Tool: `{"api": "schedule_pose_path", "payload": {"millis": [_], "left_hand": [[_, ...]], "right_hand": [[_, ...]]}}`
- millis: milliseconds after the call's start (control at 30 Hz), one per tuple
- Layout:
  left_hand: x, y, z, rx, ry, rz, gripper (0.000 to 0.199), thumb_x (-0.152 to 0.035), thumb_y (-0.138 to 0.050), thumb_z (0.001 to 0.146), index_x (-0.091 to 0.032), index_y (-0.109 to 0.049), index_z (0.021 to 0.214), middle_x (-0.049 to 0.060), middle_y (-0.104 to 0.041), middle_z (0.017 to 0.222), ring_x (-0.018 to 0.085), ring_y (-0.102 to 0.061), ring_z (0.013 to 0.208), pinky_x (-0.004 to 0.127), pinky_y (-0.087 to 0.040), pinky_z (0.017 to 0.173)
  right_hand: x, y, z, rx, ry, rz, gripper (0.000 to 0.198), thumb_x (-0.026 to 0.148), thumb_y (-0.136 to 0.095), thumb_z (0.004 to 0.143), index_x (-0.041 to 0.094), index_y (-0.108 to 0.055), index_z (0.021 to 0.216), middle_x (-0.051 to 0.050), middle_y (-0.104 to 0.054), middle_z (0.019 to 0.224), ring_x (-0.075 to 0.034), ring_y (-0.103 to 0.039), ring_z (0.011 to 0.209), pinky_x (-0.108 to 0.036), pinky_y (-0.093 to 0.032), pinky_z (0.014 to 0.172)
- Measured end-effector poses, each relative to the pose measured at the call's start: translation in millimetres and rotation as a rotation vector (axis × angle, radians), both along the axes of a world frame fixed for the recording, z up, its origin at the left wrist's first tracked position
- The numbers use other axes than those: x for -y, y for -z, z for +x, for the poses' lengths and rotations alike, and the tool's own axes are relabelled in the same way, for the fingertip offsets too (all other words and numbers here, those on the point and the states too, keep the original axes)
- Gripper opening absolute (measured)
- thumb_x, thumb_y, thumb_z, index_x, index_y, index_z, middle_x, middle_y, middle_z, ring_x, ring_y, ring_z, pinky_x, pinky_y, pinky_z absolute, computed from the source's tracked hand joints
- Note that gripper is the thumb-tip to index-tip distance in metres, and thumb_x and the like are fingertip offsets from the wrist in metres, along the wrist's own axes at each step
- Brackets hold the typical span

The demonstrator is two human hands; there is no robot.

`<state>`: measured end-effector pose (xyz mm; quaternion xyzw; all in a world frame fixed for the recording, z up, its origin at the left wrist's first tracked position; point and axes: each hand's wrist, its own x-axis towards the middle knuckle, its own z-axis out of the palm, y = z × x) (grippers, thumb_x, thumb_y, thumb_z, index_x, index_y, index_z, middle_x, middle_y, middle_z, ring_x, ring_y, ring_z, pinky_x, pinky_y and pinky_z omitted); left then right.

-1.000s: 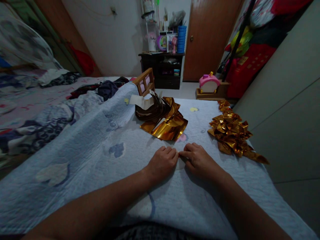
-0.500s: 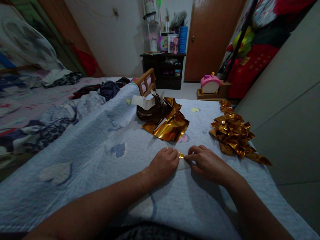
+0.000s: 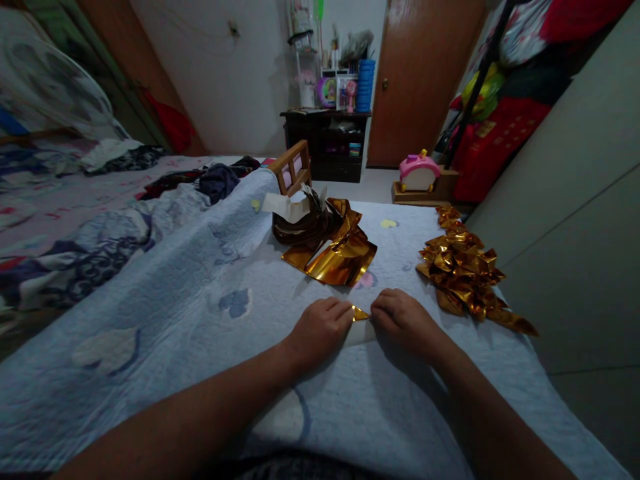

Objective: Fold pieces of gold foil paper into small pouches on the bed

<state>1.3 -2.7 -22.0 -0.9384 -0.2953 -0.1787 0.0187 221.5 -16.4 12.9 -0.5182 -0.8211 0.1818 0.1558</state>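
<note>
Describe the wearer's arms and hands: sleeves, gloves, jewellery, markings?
Both the left hand and right hand are ungloved. No sleeve shows on either the left forearm or right forearm. I see no watch, ring, bracelet, cable or marking, though the picture is dim and small details could be missed.
</note>
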Motion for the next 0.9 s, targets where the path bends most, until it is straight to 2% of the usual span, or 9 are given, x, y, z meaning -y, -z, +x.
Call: {"api": "schedule_pose_path", "payload": {"millis": [100,200,333,400,500,600,667,767,900], "left_hand": [[-2.3,3.1,-1.8,0.115,0.006,-0.056,0.015,-0.017,-0.057,0.099,-0.015,-0.067,0.110,0.009,-0.072,0.109,0.023,-0.065,0.097,0.038,-0.055,0.086],[-2.1,1.3,-1.9,0.213,-0.044,-0.166,0.015,-0.016,-0.055,0.099,-0.016,-0.067,0.108,0.009,-0.072,0.106,0.022,-0.065,0.096,0.037,-0.055,0.088],[-2.5,-1.1,-2.4,0.278,-0.162,-0.254,0.026,-0.015,-0.061,0.092,-0.014,-0.062,0.119,0.011,-0.070,0.112,0.025,-0.063,0.103,0.041,-0.054,0.092],[-3.8,-1.3,-3.0,0.284,-0.176,-0.291,0.036,-0.016,-0.064,0.090,-0.014,-0.059,0.125,0.012,-0.069,0.117,0.026,-0.062,0.108,0.043,-0.053,0.095],[-5.8,-3.6,-3.8,0.328,-0.167,-0.396,0.040,-0.016,-0.066,0.087,-0.013,-0.060,0.127,0.012,-0.069,0.116,0.026,-0.062,0.107,0.043,-0.052,0.096],[-7.2,-10.2,-4.0,0.419,-0.149,-0.562,0.027,-0.017,-0.066,0.088,-0.015,-0.068,0.115,0.008,-0.072,0.104,0.022,-0.065,0.097,0.037,-0.052,0.089],[-8.0,-15.6,-3.8,0.475,-0.106,-0.681,0.013,-0.020,-0.064,0.090,-0.017,-0.074,0.097,0.005,-0.072,0.091,0.019,-0.066,0.086,0.032,-0.051,0.081],[-8.8,-22.0,-3.5,0.566,-0.083,-0.787,0.015,-0.024,-0.062,0.090,-0.017,-0.075,0.089,0.003,-0.071,0.082,0.017,-0.064,0.078,0.028,-0.048,0.074],[-8.2,-25.2,-3.7,0.654,-0.070,-0.822,0.023,-0.029,-0.061,0.090,-0.014,-0.072,0.076,0.002,-0.064,0.071,0.015,-0.058,0.069,0.026,-0.044,0.068]], "right_hand": [[-1.4,10.5,-13.1,0.045,0.108,0.043,0.015,0.019,-0.055,0.095,0.016,-0.068,0.090,-0.008,-0.064,0.091,-0.022,-0.055,0.089,-0.035,-0.039,0.081],[0.2,15.6,-23.2,0.097,0.176,0.043,0.010,0.023,-0.060,0.094,0.016,-0.066,0.090,-0.009,-0.063,0.094,-0.024,-0.053,0.091,-0.036,-0.037,0.080],[0.8,19.1,-28.1,0.089,0.175,0.047,0.008,0.024,-0.062,0.092,0.018,-0.064,0.087,-0.008,-0.062,0.093,-0.025,-0.052,0.091,-0.036,-0.035,0.079],[-0.1,21.2,-27.9,0.060,0.169,0.031,0.005,0.020,-0.063,0.090,0.018,-0.063,0.085,-0.007,-0.062,0.090,-0.024,-0.051,0.089,-0.035,-0.034,0.078],[-1.5,23.5,-26.2,-0.047,0.153,0.021,0.008,0.012,-0.063,0.084,0.018,-0.059,0.080,-0.006,-0.062,0.088,-0.023,-0.052,0.088,-0.034,-0.035,0.078],[-1.1,21.7,-24.4,-0.191,0.117,0.010,0.012,0.010,-0.060,0.082,0.019,-0.054,0.077,-0.004,-0.061,0.085,-0.020,-0.053,0.084,-0.032,-0.038,0.077],[0.1,18.3,-24.0,-0.277,0.098,-0.031,0.012,0.012,-0.058,0.083,0.020,-0.053,0.075,-0.002,-0.060,0.080,-0.018,-0.052,0.077,-0.030,-0.039,0.071],[2.2,12.9,-24.8,-0.388,0.081,-0.091,0.009,0.015,-0.056,0.085,0.021,-0.055,0.078,0.001,-0.059,0.074,-0.015,-0.051,0.068,-0.027,-0.039,0.064],[4.3,9.7,-26.8,-0.443,0.017,-0.091,0.014,0.021,-0.055,0.091,0.020,-0.060,0.077,0.001,-0.060,0.072,-0.015,-0.055,0.069,-0.027,-0.041,0.065]]}}
